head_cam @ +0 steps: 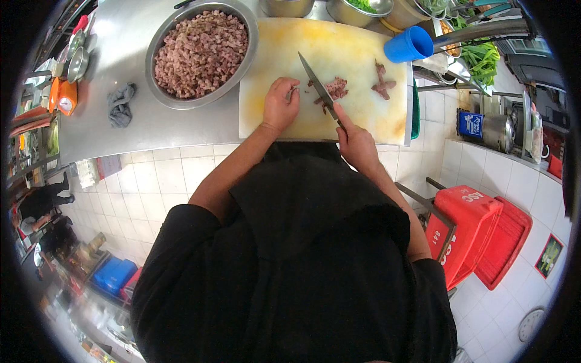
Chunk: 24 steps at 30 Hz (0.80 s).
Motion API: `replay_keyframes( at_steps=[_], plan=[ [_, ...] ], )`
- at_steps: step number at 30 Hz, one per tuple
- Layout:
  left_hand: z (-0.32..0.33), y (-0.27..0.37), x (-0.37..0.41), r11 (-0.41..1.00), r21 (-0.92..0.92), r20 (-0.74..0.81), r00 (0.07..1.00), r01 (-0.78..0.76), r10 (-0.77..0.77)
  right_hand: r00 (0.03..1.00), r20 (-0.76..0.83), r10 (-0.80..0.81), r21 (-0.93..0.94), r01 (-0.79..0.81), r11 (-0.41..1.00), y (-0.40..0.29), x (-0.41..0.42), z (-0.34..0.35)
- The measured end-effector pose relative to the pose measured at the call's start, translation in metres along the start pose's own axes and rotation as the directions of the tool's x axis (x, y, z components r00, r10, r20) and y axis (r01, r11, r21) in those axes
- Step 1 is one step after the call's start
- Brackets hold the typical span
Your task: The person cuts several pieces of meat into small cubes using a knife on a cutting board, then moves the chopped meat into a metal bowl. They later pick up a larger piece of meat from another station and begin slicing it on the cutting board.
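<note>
My right hand [356,140] grips the handle of a kitchen knife [315,80], its blade slanting up and left over a white, yellow-stained cutting board [281,50]. Diced meat [337,88] lies against the right side of the blade, and a few small scraps sit by its left edge. My left hand [280,103] hovers or rests on the board left of the knife, fingers curled and a gap between thumb and forefinger; nothing shows in it. Uncut strips of meat [384,84] lie farther right on the board.
Left of the board stands a large steel bowl [152,77] heaped with diced meat. A grey cloth [120,105] lies on the steel table [190,125]. A blue cup [404,45] is at the board's right corner. Red bins [467,227] stand right; people [43,199] are far left.
</note>
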<state>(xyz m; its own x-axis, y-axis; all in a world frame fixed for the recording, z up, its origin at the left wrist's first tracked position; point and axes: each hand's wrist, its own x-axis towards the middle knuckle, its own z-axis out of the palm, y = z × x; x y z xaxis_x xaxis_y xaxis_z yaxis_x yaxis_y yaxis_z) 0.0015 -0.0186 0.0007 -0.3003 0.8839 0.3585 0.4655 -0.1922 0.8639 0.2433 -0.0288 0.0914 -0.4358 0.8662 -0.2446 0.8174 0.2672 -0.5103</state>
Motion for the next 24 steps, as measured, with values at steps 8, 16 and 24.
replay_keyframes(
  at_steps=[8,16,24],
  plan=[
    [-0.006,-0.001,-0.001,1.0,0.016,-0.04,0.999,0.006,-0.005,1.0,0.027,0.012,0.001,-0.012,1.0,-0.025,-0.007,-0.025],
    [-0.003,-0.009,-0.001,1.0,0.025,-0.067,0.998,-0.001,0.002,1.0,-0.014,-0.022,0.035,0.022,0.999,-0.016,0.003,-0.014],
    [0.0,-0.01,0.001,1.0,0.007,-0.137,0.991,0.017,-0.016,0.999,-0.03,-0.013,0.04,0.014,0.999,-0.014,0.009,0.004]
  ],
)
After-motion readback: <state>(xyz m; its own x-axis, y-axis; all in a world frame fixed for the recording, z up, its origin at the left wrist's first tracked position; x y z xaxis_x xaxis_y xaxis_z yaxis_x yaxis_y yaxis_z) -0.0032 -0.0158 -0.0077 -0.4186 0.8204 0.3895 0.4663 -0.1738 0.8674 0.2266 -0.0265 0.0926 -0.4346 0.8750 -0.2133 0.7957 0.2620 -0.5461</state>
